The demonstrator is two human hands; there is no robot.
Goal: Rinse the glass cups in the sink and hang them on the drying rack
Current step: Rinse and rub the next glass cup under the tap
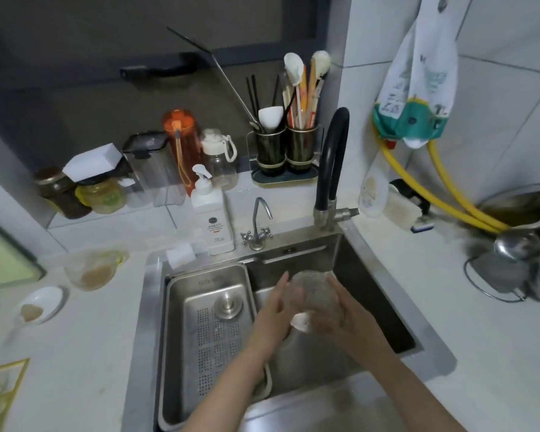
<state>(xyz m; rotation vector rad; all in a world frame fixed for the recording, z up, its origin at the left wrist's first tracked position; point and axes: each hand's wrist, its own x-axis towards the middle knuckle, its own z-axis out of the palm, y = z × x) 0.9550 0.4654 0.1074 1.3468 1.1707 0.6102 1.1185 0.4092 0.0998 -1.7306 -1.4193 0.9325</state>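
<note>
so this is the rinse step, mid-way by the look of it. both hands are down over the sink (384, 275), wrapped around one glass cup (314, 294) that sits tipped on its side between them, above the open right part of the basin. the left hand (273, 313) cups it from the left with the fingers curled along the wall of the glass, and the right hand (340, 310) grips it from the right with fingers up over the far side. there's a small whitish thing (300, 322) poking out under the cup where the palms meet, maybe a sponge or a bit of cloth, can't really tell. the black bendy faucet (332, 163) stands at the back right corner of the sink, and i honestly can't see whether water is running, it's too blurry. the steel drain tray (212, 325) fills the left part of the basin. a gold wire thing (0, 391) peeks in at the bottom left on the counter, which i'd guess is the drying rack, well apart from the sink. so next move, i reckon: finish turning the cup under the tap, tip the water out, keep a firm hold since wet glass is slippery, then carry it left across the counter to hang it.
</note>
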